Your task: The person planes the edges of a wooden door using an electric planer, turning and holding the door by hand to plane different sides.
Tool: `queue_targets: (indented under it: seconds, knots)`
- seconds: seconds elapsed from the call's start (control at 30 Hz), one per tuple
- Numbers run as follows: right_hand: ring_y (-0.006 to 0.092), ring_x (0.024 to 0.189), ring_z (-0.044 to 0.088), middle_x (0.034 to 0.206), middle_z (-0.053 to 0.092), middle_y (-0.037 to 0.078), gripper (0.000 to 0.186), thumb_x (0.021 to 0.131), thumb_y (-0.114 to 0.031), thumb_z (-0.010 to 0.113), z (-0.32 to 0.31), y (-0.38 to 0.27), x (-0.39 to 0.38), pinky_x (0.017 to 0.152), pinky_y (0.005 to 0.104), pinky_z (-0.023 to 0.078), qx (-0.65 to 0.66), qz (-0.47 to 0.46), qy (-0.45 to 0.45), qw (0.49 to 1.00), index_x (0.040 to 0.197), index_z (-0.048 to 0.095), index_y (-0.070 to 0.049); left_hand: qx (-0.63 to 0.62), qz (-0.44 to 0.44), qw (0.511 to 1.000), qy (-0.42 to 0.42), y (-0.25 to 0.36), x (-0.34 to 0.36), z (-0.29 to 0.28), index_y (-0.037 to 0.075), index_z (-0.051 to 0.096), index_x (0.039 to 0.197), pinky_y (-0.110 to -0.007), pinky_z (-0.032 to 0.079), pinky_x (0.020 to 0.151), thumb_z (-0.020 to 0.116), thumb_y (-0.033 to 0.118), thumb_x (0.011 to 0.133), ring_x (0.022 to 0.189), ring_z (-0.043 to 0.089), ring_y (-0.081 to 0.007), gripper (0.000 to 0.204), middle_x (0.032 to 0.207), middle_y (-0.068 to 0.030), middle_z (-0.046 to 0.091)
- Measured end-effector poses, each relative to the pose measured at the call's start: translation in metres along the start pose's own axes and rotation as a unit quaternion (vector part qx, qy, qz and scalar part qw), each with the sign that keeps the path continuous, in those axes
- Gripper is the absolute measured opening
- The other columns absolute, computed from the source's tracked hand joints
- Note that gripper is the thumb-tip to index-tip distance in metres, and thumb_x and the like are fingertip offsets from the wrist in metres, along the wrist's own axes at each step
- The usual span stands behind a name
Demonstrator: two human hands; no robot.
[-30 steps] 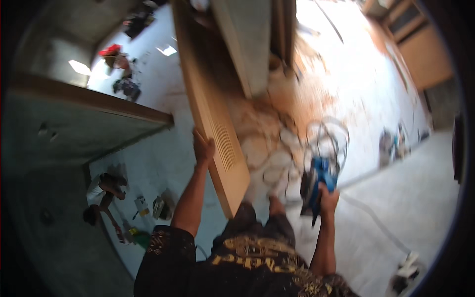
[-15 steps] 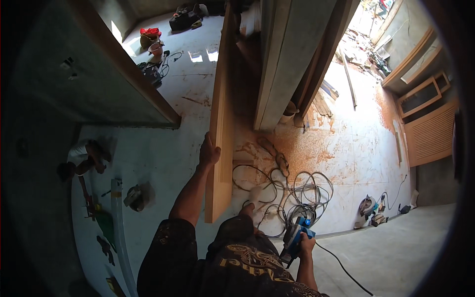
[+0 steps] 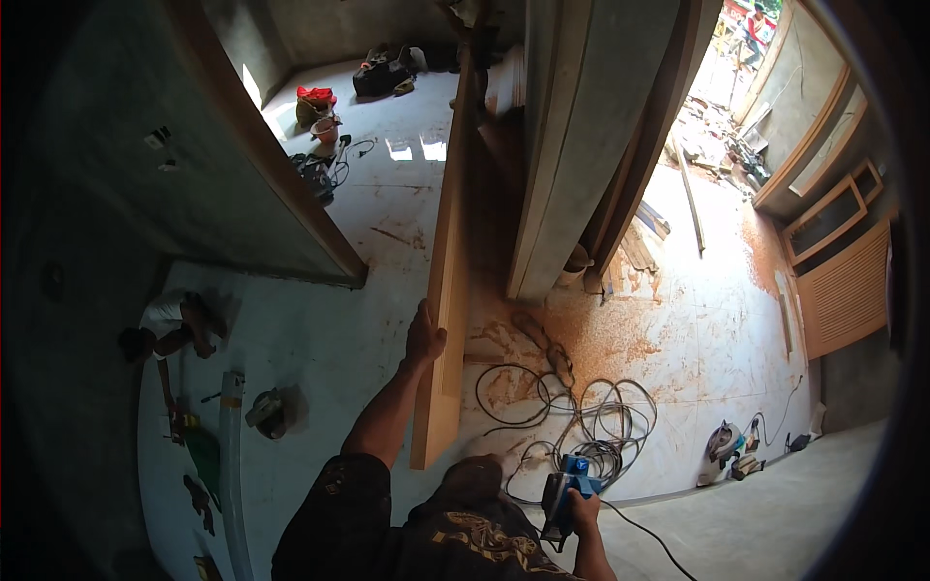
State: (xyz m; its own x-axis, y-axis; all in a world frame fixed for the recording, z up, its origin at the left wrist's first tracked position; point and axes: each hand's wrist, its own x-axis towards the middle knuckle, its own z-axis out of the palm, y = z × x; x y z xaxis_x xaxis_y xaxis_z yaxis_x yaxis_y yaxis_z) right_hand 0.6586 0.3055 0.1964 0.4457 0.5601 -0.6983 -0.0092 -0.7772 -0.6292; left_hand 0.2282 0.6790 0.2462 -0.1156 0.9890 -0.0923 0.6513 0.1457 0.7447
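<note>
My left hand [image 3: 424,336] is wrapped round the edge of a long pale wooden door panel [image 3: 443,407]. The panel stands on its narrow side and runs away from me between two walls; its far end is in shadow. My right hand [image 3: 584,510] grips a blue and black electric planer [image 3: 562,492] by its handle, low on the right beside my leg. The planer is held off the floor, apart from the panel. A black power cord [image 3: 647,533] trails from it toward the lower right.
Coiled cables [image 3: 605,431] lie on the dusty floor right of the panel. A crouching person [image 3: 179,324] is at the left, near a circular saw [image 3: 271,413] and a long metal bar [image 3: 232,465]. Another saw [image 3: 723,442] rests at the right. A louvred door [image 3: 848,286] leans against the far-right wall.
My view has shifted, so the room sits lower and a little to the right. My left hand still holds the panel, and the planer stays in my right hand, now lower in the picture.
</note>
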Motion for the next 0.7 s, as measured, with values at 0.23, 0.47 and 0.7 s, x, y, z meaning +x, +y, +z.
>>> queue_targets:
  seconds: [0.23, 0.47, 0.7]
  knots:
    - [0.0162, 0.066, 0.062, 0.081, 0.067, 0.004, 0.026, 0.076, -0.014, 0.081, 0.049, -0.001, 0.009, 0.061, 0.0359, 0.052, -0.086, -0.016, -0.023, 0.996, 0.096, 0.068, -0.004, 0.018, -0.014, 1.0, 0.009, -0.004, 0.025, -0.018, -0.001, 0.027, 0.146, -0.05, 0.047, 0.099, 0.066, 0.007, 0.082, 0.121, 0.053, -0.0472, 0.076, 0.131, -0.0319, 0.051]
    - [0.029, 0.085, 0.071, 0.092, 0.072, 0.015, 0.039, 0.073, -0.02, 0.079, 0.072, -0.009, 0.011, 0.076, 0.0409, 0.055, -0.167, 0.001, 0.043, 0.985, 0.105, 0.068, -0.001, -0.011, 0.023, 0.999, 0.034, -0.02, 0.04, -0.012, 0.0, 0.028, 0.145, -0.052, 0.046, 0.098, 0.067, 0.008, 0.081, 0.119, 0.053, -0.048, 0.075, 0.13, -0.0312, 0.051]
    - [0.0175, 0.076, 0.063, 0.087, 0.069, 0.006, 0.035, 0.077, -0.014, 0.075, 0.063, -0.007, 0.074, 0.071, 0.0348, 0.052, -0.067, 0.009, 0.015, 0.998, 0.108, 0.066, -0.002, 0.055, 0.034, 0.997, 0.053, -0.022, 0.05, 0.027, -0.001, 0.031, 0.141, -0.053, 0.049, 0.092, 0.068, 0.015, 0.082, 0.111, 0.057, -0.0512, 0.071, 0.12, -0.0328, 0.057]
